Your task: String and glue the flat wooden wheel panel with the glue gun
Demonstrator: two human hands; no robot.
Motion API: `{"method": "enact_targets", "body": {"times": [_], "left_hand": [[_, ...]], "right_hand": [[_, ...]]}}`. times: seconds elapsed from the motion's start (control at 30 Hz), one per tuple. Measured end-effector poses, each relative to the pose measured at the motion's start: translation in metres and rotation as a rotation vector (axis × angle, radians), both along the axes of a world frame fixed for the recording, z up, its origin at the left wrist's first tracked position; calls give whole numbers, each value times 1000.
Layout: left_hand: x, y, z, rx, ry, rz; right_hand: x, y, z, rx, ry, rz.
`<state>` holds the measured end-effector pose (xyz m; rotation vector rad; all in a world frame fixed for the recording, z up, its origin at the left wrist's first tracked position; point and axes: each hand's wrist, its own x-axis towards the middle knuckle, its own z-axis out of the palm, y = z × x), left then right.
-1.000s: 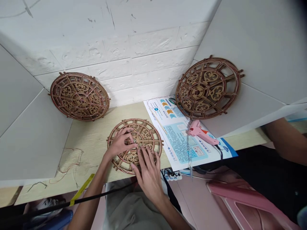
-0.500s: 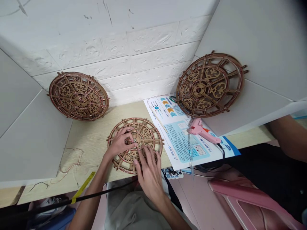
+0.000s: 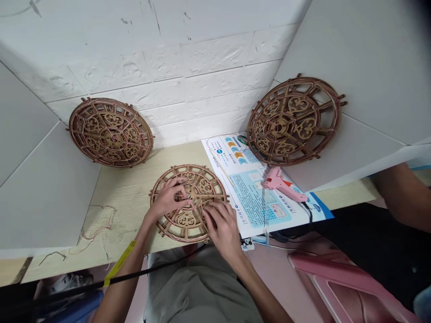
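Left hand (image 3: 168,197) and right hand (image 3: 222,226) over wooden disc (image 3: 185,220) on table (image 3: 128,188)

Left fingers curled down on the hub, seemingly pinning it, though whether they pinched anything there could not be told; the right hand stood half open, resting on the lower spokes, with nothing visible in its hold; the disc lay flat near the table's front edge, which probably let both hands press against a firm surface; two more discs (image 3: 111,132) (image 3: 292,121) leaned on the walls behind; leaflet (image 3: 245,193) lay just right of it, under glue gun (image 3: 284,190); loose wire (image 3: 99,222) lay to the left.
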<state>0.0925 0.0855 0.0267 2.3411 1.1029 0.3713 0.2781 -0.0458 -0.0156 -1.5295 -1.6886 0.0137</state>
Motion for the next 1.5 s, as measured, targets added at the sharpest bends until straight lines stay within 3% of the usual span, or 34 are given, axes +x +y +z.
{"method": "enact_targets", "body": {"times": [0.1,0.27,0.43,0.73,0.93,1.13,1.37,1.5], "left_hand": [[0,0,-1,8,4,-1],[0,-1,-3,22,2,0],[-1,0,-4,30,0,-4],[-1,2,-10,48,-7,-11],[-1,0,-8,40,5,-4],[-1,0,-7,34,-4,-8],[-1,0,-6,24,-6,-13],[-1,-1,-5,19,-13,-15]], "right_hand": [[18,26,12,-194,-86,94],[38,69,31,-470,-165,393],[44,88,37,-546,-238,535],[40,118,56,-653,-527,658],[33,116,66,-640,-710,668],[28,109,63,-632,-763,655],[45,110,67,-596,-600,699],[42,77,63,-470,-443,523]]}}
